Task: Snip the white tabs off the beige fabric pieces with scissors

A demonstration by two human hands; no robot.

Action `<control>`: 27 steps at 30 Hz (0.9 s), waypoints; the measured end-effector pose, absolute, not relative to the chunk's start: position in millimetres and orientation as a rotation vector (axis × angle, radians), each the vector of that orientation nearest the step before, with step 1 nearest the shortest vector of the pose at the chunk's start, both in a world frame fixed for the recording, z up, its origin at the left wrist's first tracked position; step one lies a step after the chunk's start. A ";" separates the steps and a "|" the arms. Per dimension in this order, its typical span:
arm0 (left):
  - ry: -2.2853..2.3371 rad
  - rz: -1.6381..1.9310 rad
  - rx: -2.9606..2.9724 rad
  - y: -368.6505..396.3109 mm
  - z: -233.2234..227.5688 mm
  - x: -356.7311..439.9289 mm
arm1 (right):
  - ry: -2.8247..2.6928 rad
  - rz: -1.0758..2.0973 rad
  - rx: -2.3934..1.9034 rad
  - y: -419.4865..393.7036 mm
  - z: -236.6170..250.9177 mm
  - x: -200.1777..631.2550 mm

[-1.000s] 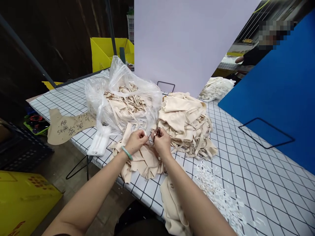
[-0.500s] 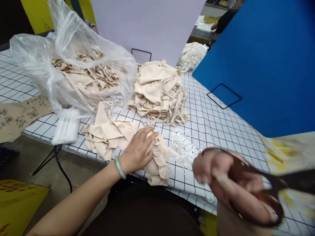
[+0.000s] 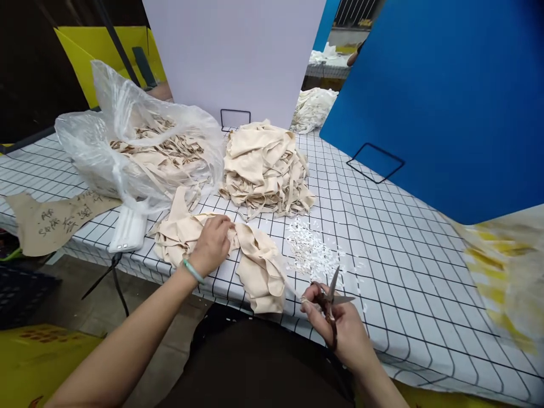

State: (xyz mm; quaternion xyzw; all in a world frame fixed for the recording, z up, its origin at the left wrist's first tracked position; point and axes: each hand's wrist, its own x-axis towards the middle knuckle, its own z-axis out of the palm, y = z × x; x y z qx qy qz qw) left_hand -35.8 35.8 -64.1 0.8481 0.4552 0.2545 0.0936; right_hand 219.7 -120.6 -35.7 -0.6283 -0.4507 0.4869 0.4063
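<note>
My left hand [image 3: 211, 245], a pale green bangle [image 3: 194, 271] at its wrist, closes its fingers on a crumpled beige fabric piece [image 3: 181, 229] near the table's front edge. Another beige fabric piece [image 3: 261, 269] lies just to its right. In my right hand [image 3: 344, 328] are scissors [image 3: 330, 303] with brown handles, their blades apart and pointing up and away to the right. Thumb and forefinger of that hand also pinch the end of a thin translucent strip [image 3: 292, 286] that runs to the right fabric piece. Small white snippets [image 3: 312, 249] are scattered beyond.
Behind stand a heap of beige fabric [image 3: 266, 167] and a clear plastic bag [image 3: 80, 147] of similar pieces. A white power bank [image 3: 128, 229] and a brown paper pattern [image 3: 55, 221] lie left. Lilac [image 3: 238, 51] and blue [image 3: 446, 102] boards rise at the back.
My right hand has come left and down with the scissors, from the right side to beside the fabric. My left hand has shifted left, its spread fingers now drawn together. The view has shifted.
</note>
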 end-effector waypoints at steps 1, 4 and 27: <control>1.362 0.724 2.514 44.3 -64.6 -33.9 | -1.137 1.238 -1.589 -122.0 -37.3 221.0; 1.305 0.598 2.511 66.4 -59.6 -25.2 | -1.158 1.293 -1.593 -124.9 -41.2 226.8; 1.143 0.612 1.976 55.4 14.4 -22.9 | -1.009 1.194 -1.254 -0.7 -61.5 174.9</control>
